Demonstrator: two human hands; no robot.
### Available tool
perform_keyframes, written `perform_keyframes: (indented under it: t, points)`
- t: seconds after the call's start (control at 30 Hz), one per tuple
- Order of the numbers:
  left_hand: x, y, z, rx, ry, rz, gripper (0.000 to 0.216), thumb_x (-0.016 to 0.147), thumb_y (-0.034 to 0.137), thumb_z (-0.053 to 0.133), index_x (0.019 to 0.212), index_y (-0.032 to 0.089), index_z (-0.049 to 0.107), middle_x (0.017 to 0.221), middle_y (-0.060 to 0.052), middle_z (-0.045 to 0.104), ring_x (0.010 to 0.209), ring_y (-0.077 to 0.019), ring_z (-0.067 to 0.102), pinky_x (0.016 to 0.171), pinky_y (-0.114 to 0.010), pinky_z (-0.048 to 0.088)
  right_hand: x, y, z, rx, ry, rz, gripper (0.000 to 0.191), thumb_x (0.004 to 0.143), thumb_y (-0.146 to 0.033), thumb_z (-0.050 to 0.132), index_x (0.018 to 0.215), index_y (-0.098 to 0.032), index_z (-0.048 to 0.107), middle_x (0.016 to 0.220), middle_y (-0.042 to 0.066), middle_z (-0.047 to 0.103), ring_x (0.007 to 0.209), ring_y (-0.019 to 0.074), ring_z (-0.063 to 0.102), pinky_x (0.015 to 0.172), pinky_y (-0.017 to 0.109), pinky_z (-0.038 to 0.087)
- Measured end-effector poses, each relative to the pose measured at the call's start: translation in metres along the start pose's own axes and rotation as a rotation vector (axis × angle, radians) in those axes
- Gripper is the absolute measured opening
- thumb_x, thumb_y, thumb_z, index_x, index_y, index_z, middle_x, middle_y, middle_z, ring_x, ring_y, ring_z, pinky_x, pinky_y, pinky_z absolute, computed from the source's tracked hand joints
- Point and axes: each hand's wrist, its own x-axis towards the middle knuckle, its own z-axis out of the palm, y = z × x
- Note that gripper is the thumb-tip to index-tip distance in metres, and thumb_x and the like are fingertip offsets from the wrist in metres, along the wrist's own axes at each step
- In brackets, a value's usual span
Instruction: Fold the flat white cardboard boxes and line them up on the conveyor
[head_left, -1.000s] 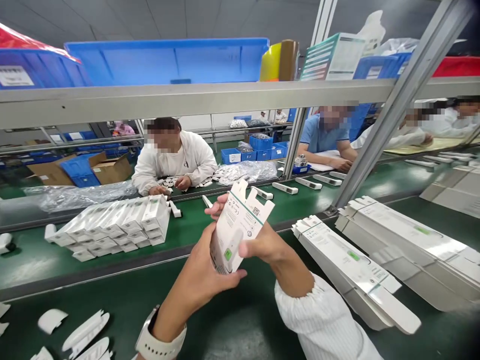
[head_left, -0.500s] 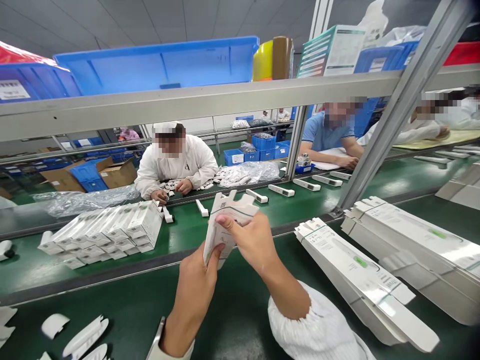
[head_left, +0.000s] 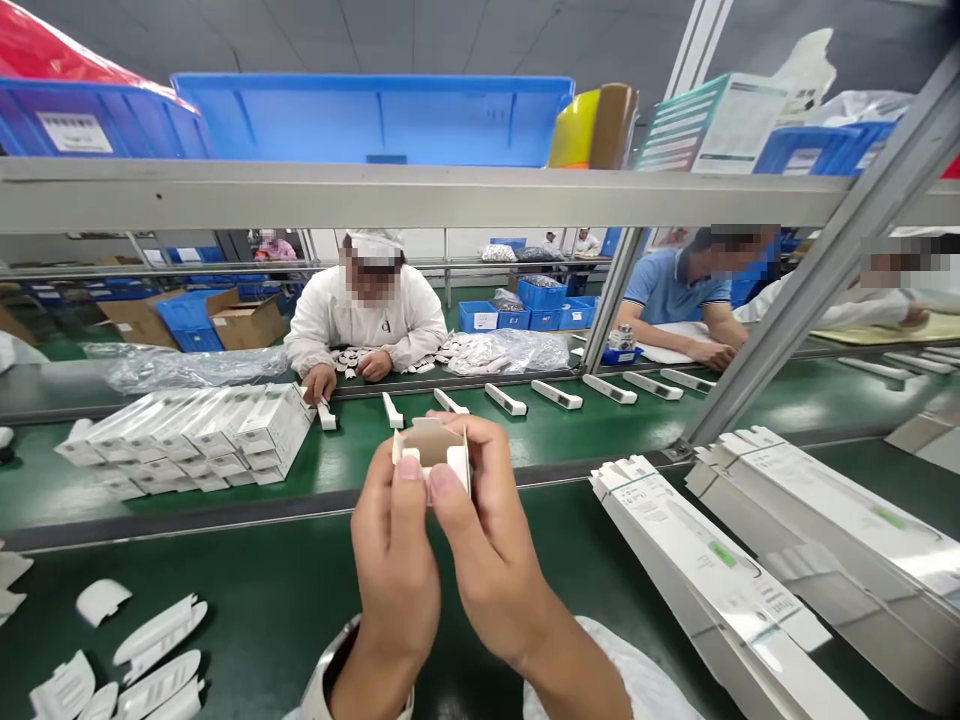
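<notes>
Between my two hands is a small white carton (head_left: pixel 429 432), its open end facing me and its flaps spread. My left hand (head_left: pixel 397 560) grips the carton's left side, thumb on the near edge. On the other side, my right hand (head_left: pixel 495 545) has its thumb at the near flap and fingers around the right wall. The carton is held up above the green work surface (head_left: pixel 300 590). Most of its length is hidden behind my hands. To the right lie banded stacks of flat printed cartons (head_left: pixel 705 560).
Finished-looking white boxes (head_left: pixel 195 440) are stacked on the belt at left. White handheld devices (head_left: pixel 556 394) lie in a row along the belt. Loose white plastic shells (head_left: pixel 161 635) are at lower left. A metal post (head_left: pixel 795 270) slants at right; a shelf beam (head_left: pixel 375 195) crosses above. Co-workers sit opposite.
The carton was flattened and tilted in my hands; now it is squared open with its end towards me. My hands have come closer together, and the view has shifted.
</notes>
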Motion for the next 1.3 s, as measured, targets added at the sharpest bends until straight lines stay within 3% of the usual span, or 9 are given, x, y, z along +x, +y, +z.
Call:
perform_keyframes:
  t: [0.1,0.27,0.4,0.6,0.83,1.0,1.1,1.17,1.3]
  points:
    - [-0.008,-0.002,0.002,0.065,-0.066,0.052,0.038,0.115,0.053,0.048,0.129,0.026,0.069,0.121,-0.007,0.078,0.110,-0.0259,0.078,0.092,-0.035,0.068,0.001,-0.002,0.002,0.022,0.115,-0.022,0.019,0.109,-0.037,0.063,0.128,-0.040,0.065,0.142,0.004,0.068,0.130,0.0335,0.064,0.114,0.054,0.051]
    - [-0.006,-0.021,0.000,0.187,-0.178,0.497,0.049,0.109,0.041,0.068,0.156,0.036,0.053,0.156,-0.009,0.063,0.139,-0.0279,0.069,0.111,-0.038,0.062,0.008,-0.009,-0.011,0.274,0.189,0.191,0.033,0.097,-0.033,0.061,0.129,-0.035,0.068,0.130,0.005,0.073,0.110,0.0333,0.071,0.094,0.048,0.062]
    - [0.012,-0.018,-0.018,0.218,-0.280,0.511,0.038,0.109,0.033,0.070,0.146,0.042,0.065,0.141,-0.002,0.073,0.131,-0.0224,0.073,0.108,-0.032,0.061,0.012,-0.014,-0.025,0.434,-0.015,0.288,0.045,0.100,-0.053,0.069,0.142,-0.036,0.069,0.151,0.004,0.069,0.133,0.0357,0.066,0.108,0.047,0.059]
    - [0.023,0.000,-0.045,0.001,-0.343,0.257,0.036,0.101,0.068,0.070,0.110,0.035,0.080,0.098,-0.001,0.079,0.077,-0.0182,0.072,0.065,-0.027,0.059,0.021,-0.016,-0.033,0.557,-0.354,0.168,0.046,0.104,-0.059,0.073,0.145,-0.039,0.074,0.165,0.002,0.063,0.160,0.0326,0.051,0.130,0.049,0.043]
    - [0.034,0.005,-0.060,0.304,-0.443,0.568,0.031,0.096,0.049,0.085,0.120,0.032,0.075,0.132,-0.009,0.078,0.110,-0.0269,0.078,0.085,-0.034,0.064,0.023,-0.008,-0.017,0.557,-0.193,0.138,0.017,0.099,-0.034,0.085,0.116,-0.035,0.087,0.132,0.003,0.084,0.130,0.0299,0.076,0.112,0.046,0.060]
    - [0.046,-0.001,-0.050,0.222,-0.321,0.611,0.045,0.099,0.022,0.082,0.136,0.032,0.058,0.134,-0.009,0.071,0.126,-0.0251,0.075,0.093,-0.033,0.065,0.018,-0.004,-0.011,0.084,-0.120,-0.147,0.033,0.110,-0.031,0.071,0.143,-0.033,0.076,0.166,0.005,0.064,0.164,0.0255,0.049,0.132,0.042,0.044]
    - [0.047,-0.011,-0.041,-0.029,-0.196,0.445,0.061,0.100,0.031,0.083,0.143,0.039,0.039,0.145,-0.009,0.066,0.122,-0.0220,0.076,0.091,-0.033,0.066,0.019,0.003,-0.013,-0.208,-0.183,-0.309,0.054,0.104,-0.028,0.080,0.156,-0.024,0.067,0.167,0.014,0.060,0.162,0.0265,0.051,0.131,0.038,0.044]
    - [0.046,-0.016,-0.038,-0.110,-0.126,0.422,0.042,0.106,0.048,0.073,0.135,0.035,0.046,0.140,-0.008,0.066,0.126,-0.0215,0.072,0.106,-0.039,0.062,0.022,0.009,-0.016,-0.255,-0.097,-0.370,0.044,0.104,-0.025,0.080,0.147,-0.025,0.073,0.151,0.013,0.072,0.144,0.0247,0.067,0.121,0.034,0.054]
    - [0.043,-0.019,-0.041,0.246,-0.324,0.487,0.058,0.106,0.073,0.055,0.141,0.027,0.061,0.143,-0.011,0.063,0.144,-0.0264,0.060,0.125,-0.039,0.050,0.028,0.015,-0.023,-0.049,0.207,-0.263,0.033,0.100,-0.025,0.085,0.132,-0.034,0.080,0.143,0.005,0.076,0.125,0.0218,0.077,0.100,0.029,0.065]
